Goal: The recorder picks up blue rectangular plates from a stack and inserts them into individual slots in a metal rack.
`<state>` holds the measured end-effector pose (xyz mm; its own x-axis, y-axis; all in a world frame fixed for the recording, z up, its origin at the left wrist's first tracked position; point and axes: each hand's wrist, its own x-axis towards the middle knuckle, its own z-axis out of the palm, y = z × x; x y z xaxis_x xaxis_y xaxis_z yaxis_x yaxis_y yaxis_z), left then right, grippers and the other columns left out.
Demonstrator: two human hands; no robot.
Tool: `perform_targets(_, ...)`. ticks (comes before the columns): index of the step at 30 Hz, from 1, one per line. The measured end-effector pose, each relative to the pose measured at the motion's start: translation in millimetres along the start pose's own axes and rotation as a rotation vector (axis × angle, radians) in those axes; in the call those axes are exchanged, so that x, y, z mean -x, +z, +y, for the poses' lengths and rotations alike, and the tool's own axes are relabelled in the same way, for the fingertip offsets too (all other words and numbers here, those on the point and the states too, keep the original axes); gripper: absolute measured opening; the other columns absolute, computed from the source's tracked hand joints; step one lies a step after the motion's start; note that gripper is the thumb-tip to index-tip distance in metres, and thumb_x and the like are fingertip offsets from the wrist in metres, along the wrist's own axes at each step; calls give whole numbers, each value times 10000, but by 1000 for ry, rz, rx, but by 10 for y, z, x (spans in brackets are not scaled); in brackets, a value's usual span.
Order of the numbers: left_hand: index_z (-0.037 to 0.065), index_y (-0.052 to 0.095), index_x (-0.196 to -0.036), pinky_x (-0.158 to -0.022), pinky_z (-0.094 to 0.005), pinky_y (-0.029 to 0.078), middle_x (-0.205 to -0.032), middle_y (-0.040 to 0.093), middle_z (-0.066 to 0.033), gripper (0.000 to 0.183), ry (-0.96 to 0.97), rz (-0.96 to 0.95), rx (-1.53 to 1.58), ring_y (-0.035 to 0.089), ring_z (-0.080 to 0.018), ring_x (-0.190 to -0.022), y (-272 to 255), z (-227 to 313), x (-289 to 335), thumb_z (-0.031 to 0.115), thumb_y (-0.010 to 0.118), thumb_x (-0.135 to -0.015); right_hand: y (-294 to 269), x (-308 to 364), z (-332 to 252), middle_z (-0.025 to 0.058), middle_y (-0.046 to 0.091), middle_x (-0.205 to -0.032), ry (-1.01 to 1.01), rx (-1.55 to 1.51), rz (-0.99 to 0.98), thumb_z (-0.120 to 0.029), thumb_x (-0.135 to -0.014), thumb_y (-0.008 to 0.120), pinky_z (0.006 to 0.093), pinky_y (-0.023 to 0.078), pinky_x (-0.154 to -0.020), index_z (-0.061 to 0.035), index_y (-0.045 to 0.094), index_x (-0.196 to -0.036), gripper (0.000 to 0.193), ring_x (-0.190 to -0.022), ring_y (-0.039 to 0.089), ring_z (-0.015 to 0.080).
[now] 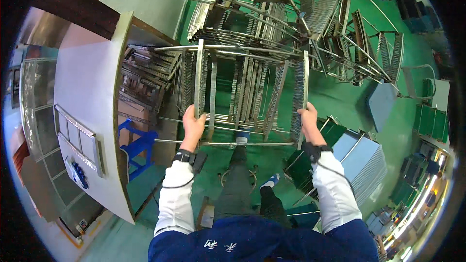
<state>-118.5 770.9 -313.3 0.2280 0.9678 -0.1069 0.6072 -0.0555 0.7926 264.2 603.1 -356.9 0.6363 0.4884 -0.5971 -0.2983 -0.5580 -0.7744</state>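
A slotted metal rack (pixel 199 75), with comb-like side bars joined by round rods, is held in front of me above the floor. The fingers of my left hand (pixel 193 127) are wrapped round its left side bar. At the opposite side bar, my right hand (pixel 309 120) grips the rack near its lower end. Through the open frame more slotted racks (pixel 250 85) show, standing close together. Whether the held rack touches those below it, I cannot tell. Black bands with cables sit on both wrists.
Jumbled metal racks (pixel 320 12) pile up ahead and to the right. A pale table (pixel 90 82) on the left bears a small slotted frame (pixel 77 140). Beside it stands a blue plastic stool (pixel 138 148). Blue-grey panels (pixel 357 165) stand stacked at my right, on green floor.
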Motion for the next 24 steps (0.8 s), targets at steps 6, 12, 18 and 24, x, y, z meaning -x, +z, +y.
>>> perform_targets(6,-6,588,-1032,-845,-373,441,-965,604,-172,337,36,19,-12,574,-337,-931,-127,-70,-6,39,656,-704,15,560,-37,34,590,-938,-104,-79,-16,39,-757,572,261,421,-723,-20,554,-1098,346,-812,530,122)
perform_targets(12,76,482,-1238,-973,-471,339,-1265,450,-166,577,-143,93,-466,398,-363,-1175,233,-600,-159,175,715,-720,299,326,278,58,607,-909,17,39,-79,-50,-781,650,279,434,-749,14,513,-1100,353,-821,549,140)
perform_targets(18,123,219,-1417,-1028,-466,307,-1407,291,-226,1003,-378,43,-537,324,-392,-1267,170,-604,-364,248,798,-608,336,124,394,68,597,-856,-37,247,-10,-151,-771,704,297,436,-695,27,510,-990,343,-779,534,140)
perform_targets(24,39,192,-1416,-997,-388,359,-1304,433,-253,1018,-362,-131,-306,432,-358,-1203,195,-657,-580,163,769,-587,373,29,447,192,577,-811,-193,658,178,-186,-800,647,420,434,-692,17,483,-914,285,-755,563,351)
